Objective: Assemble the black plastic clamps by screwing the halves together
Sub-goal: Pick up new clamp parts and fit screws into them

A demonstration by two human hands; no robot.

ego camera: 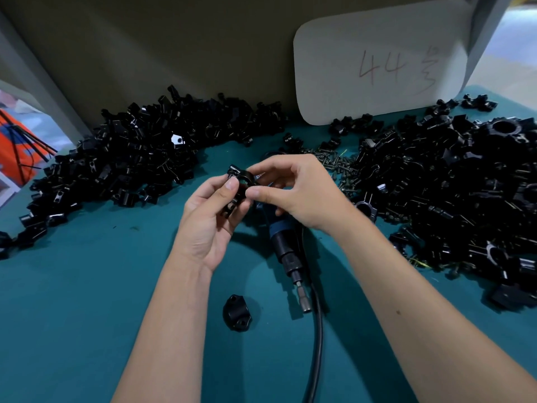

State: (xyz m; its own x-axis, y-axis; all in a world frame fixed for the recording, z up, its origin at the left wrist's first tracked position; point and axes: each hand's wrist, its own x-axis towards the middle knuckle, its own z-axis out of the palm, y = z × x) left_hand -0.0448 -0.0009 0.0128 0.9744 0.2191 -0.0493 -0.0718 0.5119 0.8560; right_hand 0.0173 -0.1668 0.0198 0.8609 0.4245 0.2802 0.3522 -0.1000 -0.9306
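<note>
Both hands meet above the middle of the teal table (87, 286), just beyond the electric screwdriver (286, 242) that lies on the cloth. The left hand (209, 225) has its fingers curled around a black clamp (236, 189), thumb pressed on its near face, holding it raised off the table. The right hand (293, 190) closes in from the other side, its thumb and forefinger pinched at the upper edge of the same clamp; whether a screw sits between those fingertips cannot be told. The screwdriver points its metal bit (302, 295) toward the person, and its black cable (316, 344) runs on past the bit toward the near edge. Just left of the bit lies a single clamp half (236, 314), showing two holes, apart from everything else. Far left of the screwdriver spreads a large heap of black clamp parts (130, 158); far right of it rises a second, larger heap (453, 187). Between that right heap and the hands, beyond the screwdriver, a small scatter of dark screws (337, 164) lies on the cloth. Behind all this a white card (377, 62) with handwritten marks leans against the back wall
</note>
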